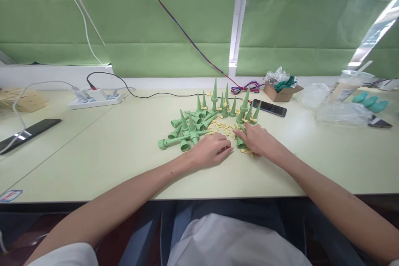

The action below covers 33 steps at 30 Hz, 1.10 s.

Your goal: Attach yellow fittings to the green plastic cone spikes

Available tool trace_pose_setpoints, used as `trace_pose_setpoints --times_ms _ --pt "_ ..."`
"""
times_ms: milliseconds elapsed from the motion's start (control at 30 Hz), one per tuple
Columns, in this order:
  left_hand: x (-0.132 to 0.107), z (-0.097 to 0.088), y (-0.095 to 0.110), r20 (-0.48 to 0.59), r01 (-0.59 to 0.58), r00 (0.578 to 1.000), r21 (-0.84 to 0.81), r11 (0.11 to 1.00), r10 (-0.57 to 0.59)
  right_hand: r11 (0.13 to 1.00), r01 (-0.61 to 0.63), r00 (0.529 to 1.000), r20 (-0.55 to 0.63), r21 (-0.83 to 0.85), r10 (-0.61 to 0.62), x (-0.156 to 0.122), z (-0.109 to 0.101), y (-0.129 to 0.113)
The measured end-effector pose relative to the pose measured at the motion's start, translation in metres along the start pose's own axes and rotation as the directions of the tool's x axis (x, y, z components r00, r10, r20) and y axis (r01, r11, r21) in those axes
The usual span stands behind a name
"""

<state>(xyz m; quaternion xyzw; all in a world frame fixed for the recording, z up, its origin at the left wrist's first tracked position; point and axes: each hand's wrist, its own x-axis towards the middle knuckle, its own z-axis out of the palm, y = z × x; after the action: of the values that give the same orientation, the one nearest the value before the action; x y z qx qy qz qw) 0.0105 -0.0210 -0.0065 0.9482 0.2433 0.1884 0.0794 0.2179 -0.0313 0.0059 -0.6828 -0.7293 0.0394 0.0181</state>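
Observation:
My left hand (212, 149) rests on the table with its fingers curled in; whatever they may hold is hidden. To its right, my right hand (256, 138) has its thumb and fingers closed on a green plastic spike (241, 143), whose hollow round end faces me. Between and beyond my hands lie several small yellow plastic pieces (225, 128), and more yellow pieces (246, 151) lie under my right hand. Left of my left hand is a loose pile of green spikes (176, 141). Several other green spikes (215, 95) stand upright behind, points up.
A phone (270, 107) lies behind my right hand, near a small cardboard box (280, 91) and coiled red-blue wire (247, 87). At far right are a drink cup (343, 87) and plastic bags. A power strip (96, 99) and a dark phone (31, 133) are on the left.

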Motion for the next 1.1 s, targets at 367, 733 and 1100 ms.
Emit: trace_pose_setpoints --times_ms 367,733,1100 --pt "0.0 0.004 -0.001 -0.052 -0.065 0.996 0.025 0.998 0.067 0.997 0.081 0.995 -0.062 -0.007 -0.081 0.019 -0.013 -0.042" --pt "-0.001 -0.003 0.003 -0.098 0.079 0.992 -0.011 0.997 -0.08 0.925 0.271 0.963 -0.082 0.266 -0.258 0.026 -0.017 -0.018" --pt "-0.001 0.004 -0.005 -0.084 0.11 0.991 0.064 0.992 -0.104 0.888 0.345 0.907 -0.352 0.304 -0.232 0.028 -0.002 0.007"
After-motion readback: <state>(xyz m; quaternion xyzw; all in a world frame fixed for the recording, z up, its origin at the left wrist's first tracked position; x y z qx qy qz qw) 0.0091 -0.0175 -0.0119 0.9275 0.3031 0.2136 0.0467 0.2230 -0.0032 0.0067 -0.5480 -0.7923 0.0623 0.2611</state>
